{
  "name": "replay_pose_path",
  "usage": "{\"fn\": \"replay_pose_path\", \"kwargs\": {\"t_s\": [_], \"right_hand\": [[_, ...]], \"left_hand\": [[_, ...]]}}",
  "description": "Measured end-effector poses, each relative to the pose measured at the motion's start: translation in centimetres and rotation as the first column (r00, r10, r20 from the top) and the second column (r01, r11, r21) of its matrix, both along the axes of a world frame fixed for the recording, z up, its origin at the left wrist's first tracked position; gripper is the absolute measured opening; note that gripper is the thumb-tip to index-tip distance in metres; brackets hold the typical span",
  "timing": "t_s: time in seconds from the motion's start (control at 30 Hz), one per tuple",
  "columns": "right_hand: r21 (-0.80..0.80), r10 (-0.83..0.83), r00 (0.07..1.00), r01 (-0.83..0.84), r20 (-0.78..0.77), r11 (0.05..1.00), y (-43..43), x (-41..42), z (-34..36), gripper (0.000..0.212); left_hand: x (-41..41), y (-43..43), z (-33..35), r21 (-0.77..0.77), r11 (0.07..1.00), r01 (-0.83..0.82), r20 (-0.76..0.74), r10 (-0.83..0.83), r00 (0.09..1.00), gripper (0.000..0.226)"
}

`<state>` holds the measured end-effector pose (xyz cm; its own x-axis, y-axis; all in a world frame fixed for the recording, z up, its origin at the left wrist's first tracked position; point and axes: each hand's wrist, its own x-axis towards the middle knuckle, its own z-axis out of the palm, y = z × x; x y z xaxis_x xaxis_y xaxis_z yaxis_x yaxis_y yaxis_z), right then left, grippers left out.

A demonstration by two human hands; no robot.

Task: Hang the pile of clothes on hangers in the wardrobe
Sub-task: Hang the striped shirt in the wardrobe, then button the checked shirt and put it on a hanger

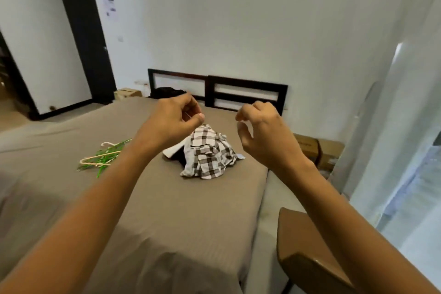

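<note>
Brown bed (167,222) against white wall (238,19). Clothes (207,157) heaped mid-bed, hangers (105,157) apart on the left. Raised above: right hand (265,133) loosely curled, empty; left hand (169,122) curled, grip unclear. Dark heap (167,92) half hidden behind.
</note>
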<state>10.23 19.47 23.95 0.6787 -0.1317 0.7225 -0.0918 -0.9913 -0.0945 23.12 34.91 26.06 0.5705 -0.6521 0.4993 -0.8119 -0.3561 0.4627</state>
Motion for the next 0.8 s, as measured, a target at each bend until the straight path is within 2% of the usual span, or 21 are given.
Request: {"fn": "replay_pose_path", "kwargs": {"t_s": [0.27,0.43,0.63,0.8], "right_hand": [[0.066,-0.147,0.982,0.156,-0.121,0.986,-5.9,18.1,-5.1,0.013],[0.112,-0.197,0.957,0.225,-0.214,0.968,-9.8,26.4,-7.4,0.015],[0.156,-0.221,0.916,0.285,-0.334,0.946,-14.5,35.0,-12.4,0.016],[0.187,-0.248,0.84,0.376,-0.483,0.907,-16.6,42.0,-16.6,0.015]], "left_hand": [[19.5,-7.7,-3.0,0.093,0.988,0.122,-0.01,-0.122,0.993,0.01],[28.8,-12.7,-5.1,0.126,0.977,0.171,-0.058,-0.165,0.985,0.008],[37.7,-14.9,-12.0,0.13,0.982,0.137,-0.184,-0.112,0.976,0.002],[45.5,-15.8,-16.6,0.239,0.959,0.152,-0.255,-0.089,0.963,0.005]]}}
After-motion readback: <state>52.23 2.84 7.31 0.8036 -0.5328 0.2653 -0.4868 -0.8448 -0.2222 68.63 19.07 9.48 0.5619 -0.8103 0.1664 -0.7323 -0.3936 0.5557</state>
